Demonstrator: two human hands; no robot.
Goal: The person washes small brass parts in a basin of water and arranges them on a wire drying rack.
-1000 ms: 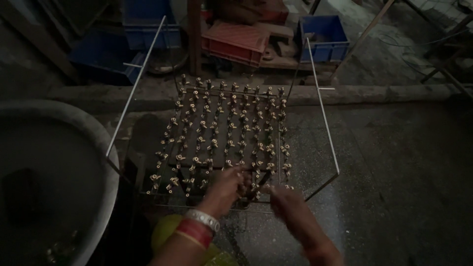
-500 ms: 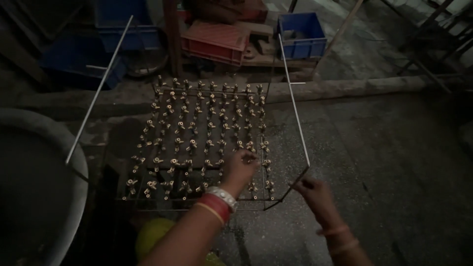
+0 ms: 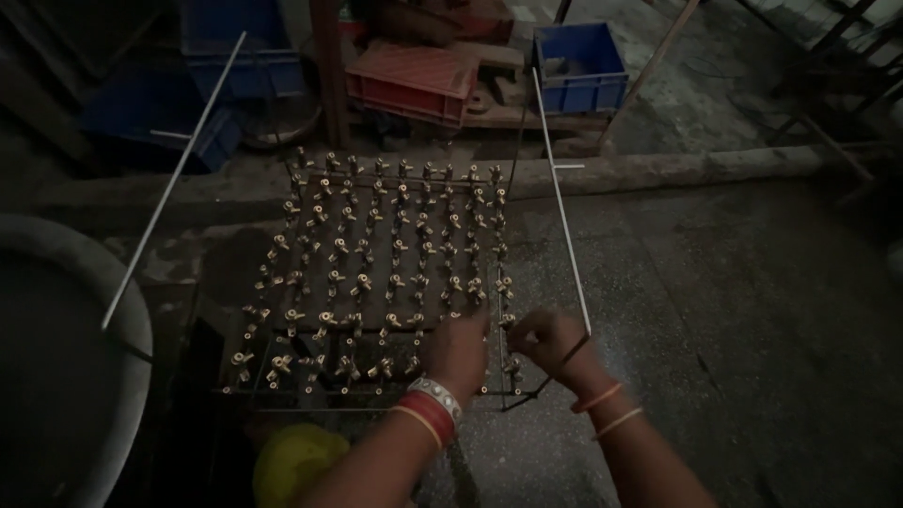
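A metal wire rack (image 3: 235, 390) stands on the floor, its pins loaded with several small brass fittings (image 3: 376, 254) in rows. My left hand (image 3: 459, 353), with bangles at the wrist, rests over the fittings at the rack's near right corner, fingers curled among them. My right hand (image 3: 550, 346) is just to the right of it, at the rack's right edge, fingers pinched near a fitting and the base of the right upright rod (image 3: 560, 198). Whether either hand grips a fitting is too dark to tell.
A second long rod (image 3: 174, 183) rises at the rack's left. A large grey basin (image 3: 66, 376) sits at the left. A yellow round object (image 3: 292, 461) lies near my left arm. Blue crates (image 3: 578, 66) and a red crate (image 3: 414, 83) stand behind a concrete kerb.
My view has shifted so the rack sits more centred. My left hand stays at the near right corner; my right hand has moved in from the right and now sits close beside it.
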